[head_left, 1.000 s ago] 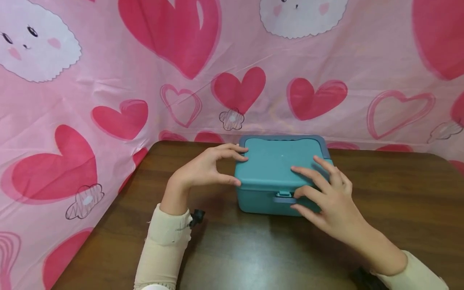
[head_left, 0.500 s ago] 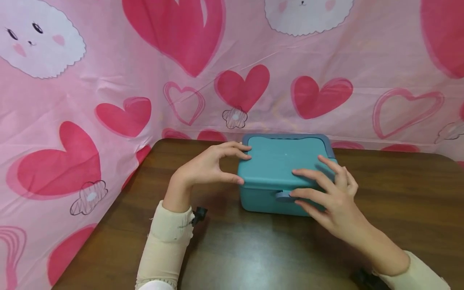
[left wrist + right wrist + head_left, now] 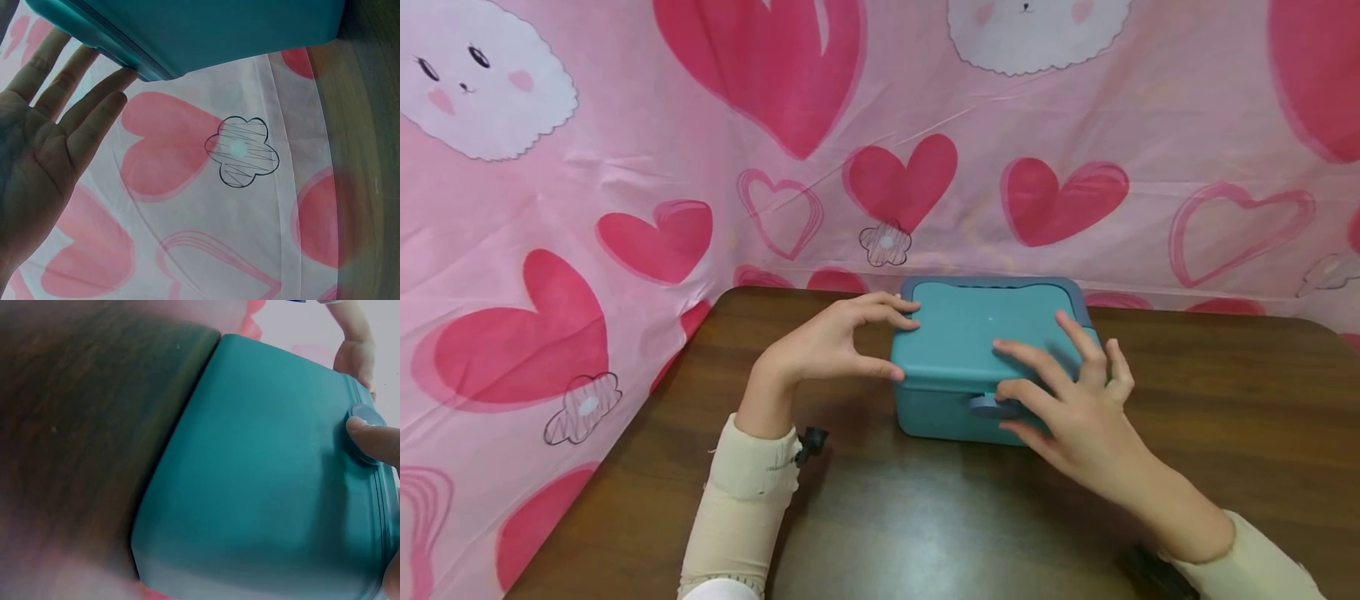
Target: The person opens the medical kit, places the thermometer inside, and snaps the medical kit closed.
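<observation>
A teal lunch box (image 3: 955, 350) with a blue-grey handle (image 3: 1000, 282) along its back edge stands on the table, its lid down. My left hand (image 3: 816, 342) reaches to its left side, fingertips and thumb at the lid's edge; in the left wrist view those fingers (image 3: 81, 94) are fairly straight along the rim. Spread over the front right is my right hand (image 3: 1086, 417), with some fingers above the lid and others by the blue-grey latch (image 3: 987, 406). One fingertip lies on the latch (image 3: 365, 414) in the right wrist view.
The dark wooden table (image 3: 895, 517) extends in front and to both sides. A pink cloth (image 3: 970, 108) printed with hearts hangs close behind the box and along the left. Small black devices (image 3: 811, 444) sit at both sleeve cuffs.
The latch flap, which stood out below its catch a second ago, now lies up over it. The right hand's fingers have shifted slightly left and spread; the left hand stays at the box's edge.
</observation>
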A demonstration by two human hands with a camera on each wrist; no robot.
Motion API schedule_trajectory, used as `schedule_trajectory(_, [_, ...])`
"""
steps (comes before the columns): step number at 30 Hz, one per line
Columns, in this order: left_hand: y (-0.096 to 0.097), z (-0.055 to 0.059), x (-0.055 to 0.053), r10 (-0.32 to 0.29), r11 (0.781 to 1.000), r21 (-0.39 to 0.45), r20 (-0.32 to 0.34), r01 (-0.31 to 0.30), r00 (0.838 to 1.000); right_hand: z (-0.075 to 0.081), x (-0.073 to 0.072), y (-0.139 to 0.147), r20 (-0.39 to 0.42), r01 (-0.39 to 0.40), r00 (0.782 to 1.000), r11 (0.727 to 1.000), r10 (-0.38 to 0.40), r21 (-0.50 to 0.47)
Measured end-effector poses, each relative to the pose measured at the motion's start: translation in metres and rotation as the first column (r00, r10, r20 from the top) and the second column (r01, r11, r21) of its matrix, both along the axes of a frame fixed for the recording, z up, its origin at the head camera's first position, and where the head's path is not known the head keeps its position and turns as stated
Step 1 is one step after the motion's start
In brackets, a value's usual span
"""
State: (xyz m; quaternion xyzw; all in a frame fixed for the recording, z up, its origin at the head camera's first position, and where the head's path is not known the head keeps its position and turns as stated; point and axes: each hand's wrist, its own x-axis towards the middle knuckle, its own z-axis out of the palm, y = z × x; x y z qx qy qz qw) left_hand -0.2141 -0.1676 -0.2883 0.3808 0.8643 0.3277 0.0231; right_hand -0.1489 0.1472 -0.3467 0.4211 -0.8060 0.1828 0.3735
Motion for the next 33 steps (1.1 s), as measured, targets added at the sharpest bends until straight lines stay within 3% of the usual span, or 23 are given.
schedule_trajectory(8, [0.0, -0.001, 0.0, -0.008, 1.0, 0.006, 0.02, 0.008, 1.0, -0.003, 0.001, 0.0, 0.014, 0.001, 1.0, 1.0, -0.001, 0.018])
schedule_trajectory(22, [0.0, 0.001, 0.0, 0.009, 1.0, -0.007, -0.007, -0.009, 1.0, 0.002, -0.004, 0.004, -0.017, -0.03, 0.999, 0.999, 0.03, 0.018])
schedule_trajectory(33, [0.0, 0.0, 0.0, 0.0, 1.0, -0.011, -0.015, 0.0, 1.0, 0.002, -0.011, 0.006, -0.172, -0.118, 0.977, 0.992, 0.123, 0.037])
